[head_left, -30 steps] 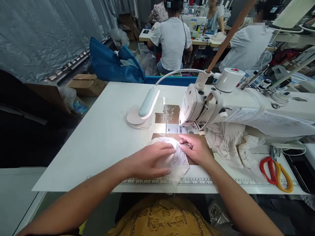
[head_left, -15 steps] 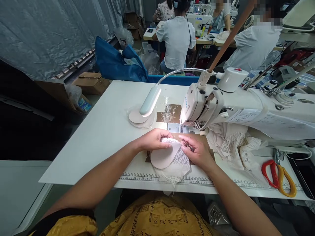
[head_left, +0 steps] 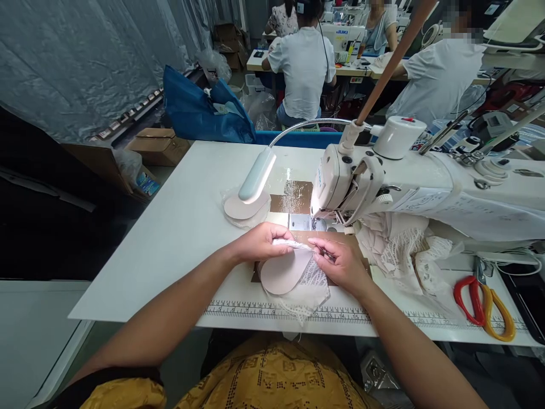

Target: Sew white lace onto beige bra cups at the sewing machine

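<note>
My left hand (head_left: 268,241) is closed, pinching the folded upper edge of a white lace fabric piece (head_left: 315,284) between thumb and fingers. A smooth, pale oval pad (head_left: 285,274) lies against the lace, below the pinched edge. My right hand (head_left: 338,260) is closed at the right end of that edge. It holds small dark metal thread snips (head_left: 326,254), mostly covered by the fingers, and its fingertips meet the fabric. Both hands are just in front of the sewing machine's needle area (head_left: 317,221).
The white sewing machine (head_left: 370,176) stands on the right, with a lamp (head_left: 258,175) bent over the table. Pale oval pads (head_left: 244,205) lie at the left. Lace fabric (head_left: 402,247) is bunched under the machine arm. Red-and-orange scissors (head_left: 485,301) lie at right. Co-workers sit behind.
The upper edge of the lace has been folded over into a narrow roll, and my left hand has shifted slightly left along it. My right hand stays almost still.
</note>
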### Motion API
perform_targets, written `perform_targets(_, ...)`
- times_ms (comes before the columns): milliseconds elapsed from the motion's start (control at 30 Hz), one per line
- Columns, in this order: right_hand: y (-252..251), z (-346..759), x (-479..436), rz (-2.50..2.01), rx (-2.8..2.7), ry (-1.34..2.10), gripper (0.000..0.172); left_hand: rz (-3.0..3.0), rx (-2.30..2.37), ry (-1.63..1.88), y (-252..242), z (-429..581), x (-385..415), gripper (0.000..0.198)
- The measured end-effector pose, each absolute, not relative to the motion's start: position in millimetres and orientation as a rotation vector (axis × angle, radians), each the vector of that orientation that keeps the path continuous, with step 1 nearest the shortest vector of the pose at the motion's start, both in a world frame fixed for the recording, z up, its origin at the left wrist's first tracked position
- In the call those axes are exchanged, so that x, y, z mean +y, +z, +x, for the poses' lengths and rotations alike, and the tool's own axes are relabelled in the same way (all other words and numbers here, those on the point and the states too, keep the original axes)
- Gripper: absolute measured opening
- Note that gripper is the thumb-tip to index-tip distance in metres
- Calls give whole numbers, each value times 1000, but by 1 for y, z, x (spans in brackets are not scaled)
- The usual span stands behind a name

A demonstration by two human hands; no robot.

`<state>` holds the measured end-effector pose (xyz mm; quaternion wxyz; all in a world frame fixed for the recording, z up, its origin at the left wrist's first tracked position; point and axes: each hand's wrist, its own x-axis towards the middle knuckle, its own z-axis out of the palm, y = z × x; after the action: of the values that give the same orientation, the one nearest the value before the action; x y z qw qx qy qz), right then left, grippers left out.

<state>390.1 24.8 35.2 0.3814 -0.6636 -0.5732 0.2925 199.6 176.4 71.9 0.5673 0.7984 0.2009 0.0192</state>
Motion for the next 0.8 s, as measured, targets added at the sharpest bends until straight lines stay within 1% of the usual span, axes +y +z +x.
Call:
perform_targets(133,33,394,26,-1741,-1461,710,35,2089,499,45,85,186,182,21)
perform_targets(233,34,399,26,-1773,-1543,656,33,2217,660,234,95,167,182,25)
perform_targets(300,34,403,25,-1801,-1608,600,34,2259,808,299,98,153,177,23)
perform_targets(333,33,404,25,-1821,-1634,551,34,2270,876,275,99,146,174,23)
perform_targets(400,33,406,23,-1838,-1673,388,35,2266,973,140,99,135,163,33)
perform_targets(467,34,404,21,-1758,-1714,196,35,2221,992,-8,95,131,150,44)
perform_targets(500,36,402,20,-1674,-1752,129,34,2188,983,-54,92,132,143,46)
perform_targets(567,39,395,19,-1486,-1878,104,32,2150,964,-90,85,139,130,44)
perform_targets(633,41,386,19,-1356,-2048,166,36,2184,971,-79,77,151,120,37)
perform_targets(733,38,377,20,-1281,-2285,255,46,2270,971,-35,69,164,113,29)
perform_targets(800,33,375,20,-1270,-2398,272,47,2263,953,3,66,164,113,27)
